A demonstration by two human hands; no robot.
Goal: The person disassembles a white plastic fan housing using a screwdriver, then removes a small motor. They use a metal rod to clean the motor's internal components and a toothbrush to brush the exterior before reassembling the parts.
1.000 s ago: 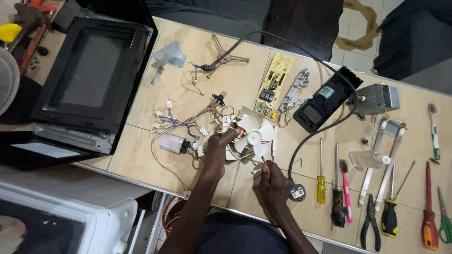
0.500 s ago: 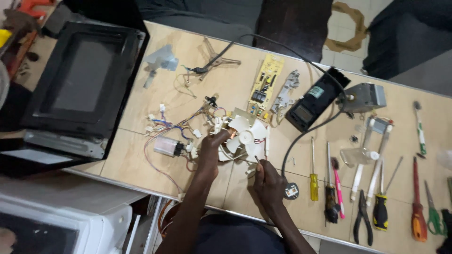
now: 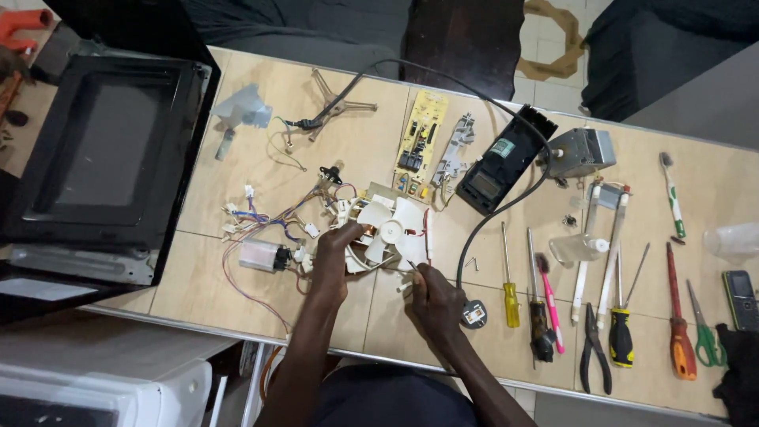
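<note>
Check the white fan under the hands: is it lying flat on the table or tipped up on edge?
Lying flat. The white fan shows its blades spread face-up around the hub, the left hand resting on its edge.

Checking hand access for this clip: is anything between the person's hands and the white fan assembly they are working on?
Nothing visible does. The left hand already rests on the white fan assembly at its left edge, and the right hand touches its lower right edge. The wire bundle lies off to the left, the black power cord to the right.
</note>
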